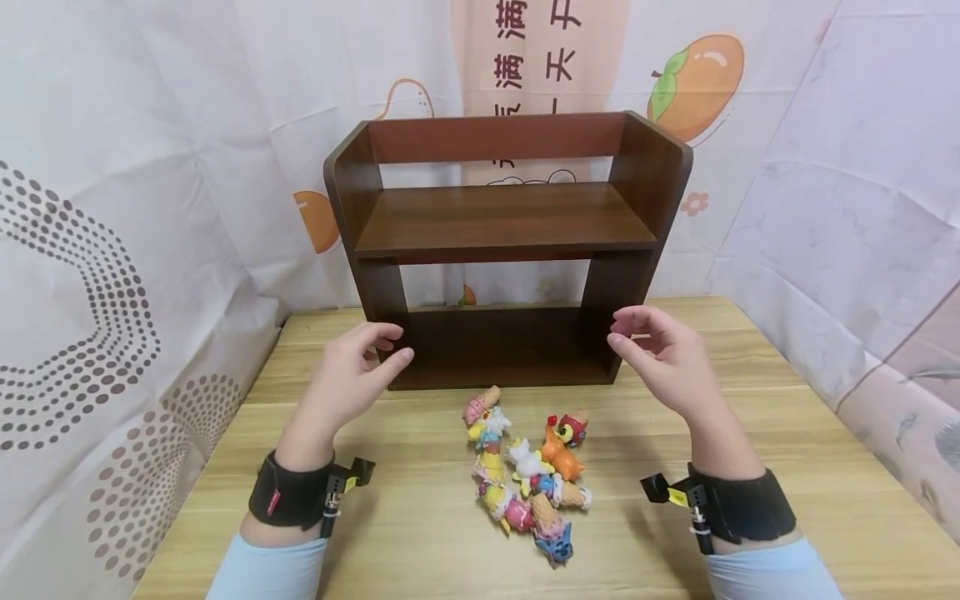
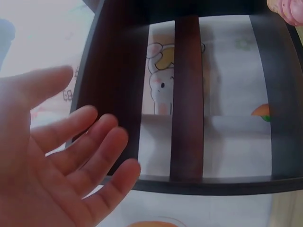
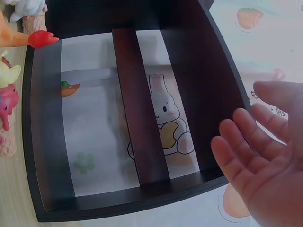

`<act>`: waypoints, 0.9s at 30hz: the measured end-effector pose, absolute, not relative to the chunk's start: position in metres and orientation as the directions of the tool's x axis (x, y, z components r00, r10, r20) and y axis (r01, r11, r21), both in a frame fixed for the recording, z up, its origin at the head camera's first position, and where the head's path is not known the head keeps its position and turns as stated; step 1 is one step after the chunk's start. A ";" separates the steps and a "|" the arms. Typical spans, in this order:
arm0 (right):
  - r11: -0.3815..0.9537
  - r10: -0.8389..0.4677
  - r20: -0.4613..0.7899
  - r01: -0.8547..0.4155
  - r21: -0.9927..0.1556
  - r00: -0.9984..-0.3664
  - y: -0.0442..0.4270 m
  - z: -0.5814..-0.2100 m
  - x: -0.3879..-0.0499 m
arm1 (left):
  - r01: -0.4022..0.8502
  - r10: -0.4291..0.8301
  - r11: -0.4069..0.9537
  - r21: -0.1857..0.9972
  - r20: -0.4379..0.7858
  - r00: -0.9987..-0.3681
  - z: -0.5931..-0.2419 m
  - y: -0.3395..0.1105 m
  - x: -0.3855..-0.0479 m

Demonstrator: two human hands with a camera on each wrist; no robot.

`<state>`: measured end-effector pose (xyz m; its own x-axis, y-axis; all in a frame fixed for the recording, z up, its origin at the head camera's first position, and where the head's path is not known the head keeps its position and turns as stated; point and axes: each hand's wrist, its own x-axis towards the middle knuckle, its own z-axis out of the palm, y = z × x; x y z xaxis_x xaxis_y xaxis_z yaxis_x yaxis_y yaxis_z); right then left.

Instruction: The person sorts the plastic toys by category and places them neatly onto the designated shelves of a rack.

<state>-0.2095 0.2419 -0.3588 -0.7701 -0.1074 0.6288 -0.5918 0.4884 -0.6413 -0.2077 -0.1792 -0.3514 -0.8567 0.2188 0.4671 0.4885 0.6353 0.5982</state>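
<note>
A dark brown two-tier wooden shelf [image 1: 502, 218] stands upright on the table, both tiers bare. My left hand [image 1: 351, 373] hovers by its lower left side, fingers loosely bent and holding nothing. By the lower right side is my right hand [image 1: 670, 358], likewise relaxed with nothing in it. Both wrist views show the palms and spread fingers beside the shelf [image 2: 187, 99]. Between the hands, in front of the shelf, lie several small toy figures on ice-cream cones, among them an orange one [image 1: 561, 457], a white one [image 1: 527, 458] and a blue one [image 1: 556, 546].
The light wooden table [image 1: 420, 533] carries the shelf and the figures. A printed cloth [image 1: 187, 100] hangs behind and along the left and right sides. Each wrist wears a black strap [image 1: 291, 493] with a small camera.
</note>
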 end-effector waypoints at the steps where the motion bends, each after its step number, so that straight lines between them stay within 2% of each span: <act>1: 0.496 -0.127 0.619 -0.590 -0.637 -0.775 0.242 -0.359 -0.209 | 0.499 0.241 0.636 0.588 0.463 -0.853 -0.351 -0.178 -0.207; 5: 0.515 -0.201 0.575 -0.585 -0.627 -0.793 0.241 -0.358 -0.206 | 0.541 0.307 0.632 0.555 0.461 -0.832 -0.350 -0.173 -0.203; 12: 0.533 -0.286 0.529 -0.592 -0.605 -0.799 0.242 -0.359 -0.204 | 0.574 0.378 0.594 0.563 0.435 -0.817 -0.354 -0.166 -0.201; 18: 0.533 -0.379 0.497 -0.623 -0.573 -0.781 0.242 -0.360 -0.205 | 0.638 0.482 0.546 0.544 0.418 -0.770 -0.357 -0.160 -0.198; 27: 0.502 -0.453 0.445 -0.634 -0.589 -0.772 0.240 -0.360 -0.203 | 0.701 0.587 0.491 0.517 0.399 -0.705 -0.362 -0.146 -0.193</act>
<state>-0.2030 0.2401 -0.3599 -0.7722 -0.4534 0.4451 -0.6339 0.5015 -0.5888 -0.1931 -0.1458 -0.3622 -0.7048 0.5868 0.3986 0.7012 0.4911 0.5168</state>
